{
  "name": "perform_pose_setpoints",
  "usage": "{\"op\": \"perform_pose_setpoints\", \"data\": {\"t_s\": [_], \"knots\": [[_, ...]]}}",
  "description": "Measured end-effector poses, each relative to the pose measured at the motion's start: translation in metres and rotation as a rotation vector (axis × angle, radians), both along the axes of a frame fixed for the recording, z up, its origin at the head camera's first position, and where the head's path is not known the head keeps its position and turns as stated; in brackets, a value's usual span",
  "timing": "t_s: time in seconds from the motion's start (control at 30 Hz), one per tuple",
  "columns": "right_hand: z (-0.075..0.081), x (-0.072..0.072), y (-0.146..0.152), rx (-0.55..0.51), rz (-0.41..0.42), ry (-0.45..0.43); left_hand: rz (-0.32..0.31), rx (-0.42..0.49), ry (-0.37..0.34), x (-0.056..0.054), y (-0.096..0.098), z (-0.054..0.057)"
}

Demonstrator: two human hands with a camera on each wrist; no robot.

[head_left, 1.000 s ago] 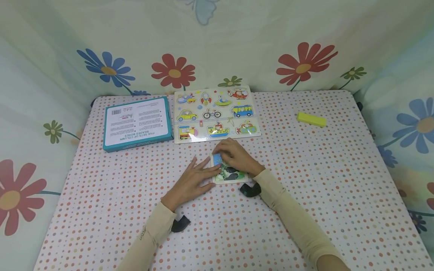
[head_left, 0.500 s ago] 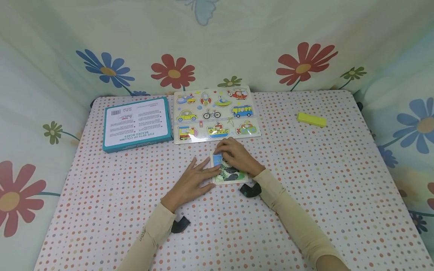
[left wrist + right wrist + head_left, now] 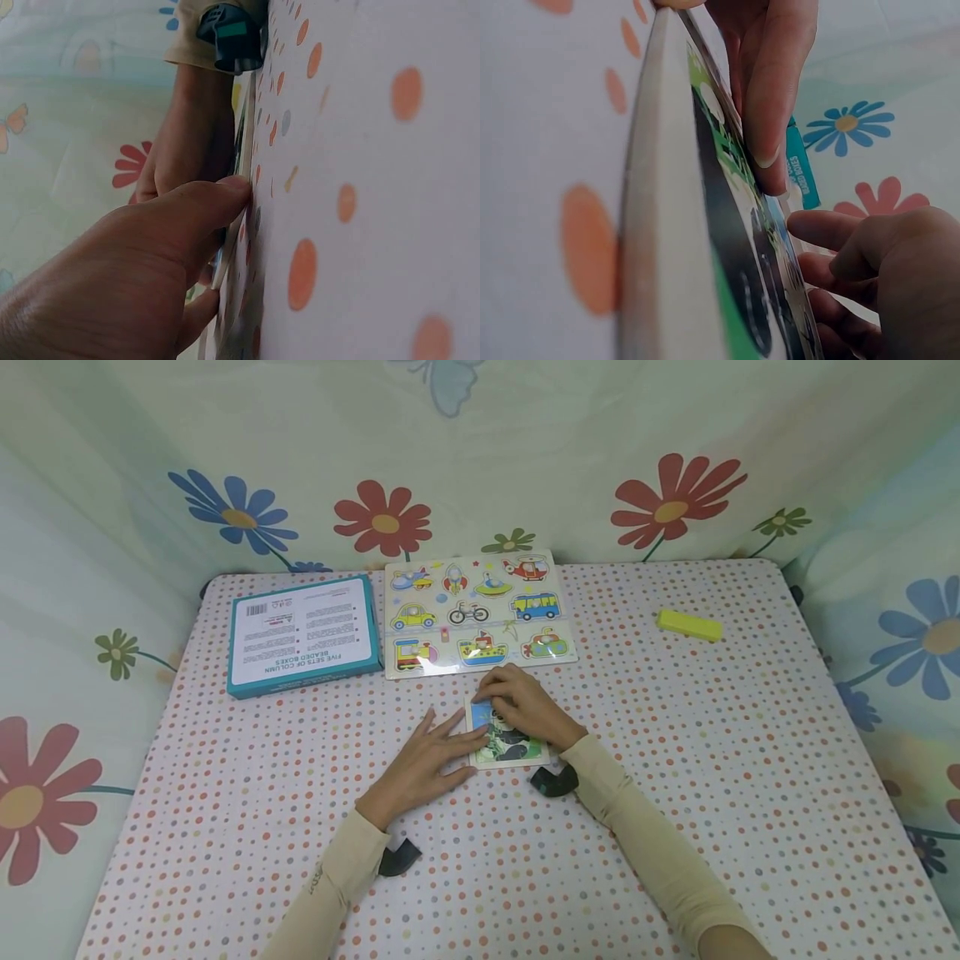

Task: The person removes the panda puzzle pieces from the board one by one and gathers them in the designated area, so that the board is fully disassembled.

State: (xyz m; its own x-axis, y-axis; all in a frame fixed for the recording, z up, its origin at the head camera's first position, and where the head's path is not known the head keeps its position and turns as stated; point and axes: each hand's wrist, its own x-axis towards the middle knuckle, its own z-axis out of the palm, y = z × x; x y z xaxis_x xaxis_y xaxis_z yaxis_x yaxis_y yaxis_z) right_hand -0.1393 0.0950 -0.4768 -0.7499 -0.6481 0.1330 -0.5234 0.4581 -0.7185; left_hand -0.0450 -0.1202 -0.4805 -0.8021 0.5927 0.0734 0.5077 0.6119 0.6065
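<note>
Touching a small square pale-edged board with a blue-green-black picture [image 3: 516,752], beneath both hands.
Left hand [image 3: 426,762] straight-fingered along its near side; right hand [image 3: 528,708] bent over the far part, pinch or press unclear. Uneven pushing could skew the board on the dotted white cloth [image 3: 480,885] below.

Right hand [image 3: 525,706] conceals upper right of picture board [image 3: 507,752]. Small print [image 3: 330,617] on teal box [image 3: 305,635] illegible. Left sleeve [image 3: 322,885] cut off by head view's lower edge.
</note>
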Motion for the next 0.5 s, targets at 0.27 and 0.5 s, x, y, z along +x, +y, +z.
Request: {"op": "perform_pose_setpoints", "data": {"t_s": [0.27, 0.5], "knots": [[0.0005, -0.0015, -0.0018, 0.019, 0.014, 0.039, 0.003, -0.006, -0.006, -0.0005, 0.0009, 0.0008], [-0.0022, -0.0031, -0.0035, 0.024, 0.006, 0.012, 0.005, -0.027, -0.012, -0.0007, 0.0013, 0.0022]]}}
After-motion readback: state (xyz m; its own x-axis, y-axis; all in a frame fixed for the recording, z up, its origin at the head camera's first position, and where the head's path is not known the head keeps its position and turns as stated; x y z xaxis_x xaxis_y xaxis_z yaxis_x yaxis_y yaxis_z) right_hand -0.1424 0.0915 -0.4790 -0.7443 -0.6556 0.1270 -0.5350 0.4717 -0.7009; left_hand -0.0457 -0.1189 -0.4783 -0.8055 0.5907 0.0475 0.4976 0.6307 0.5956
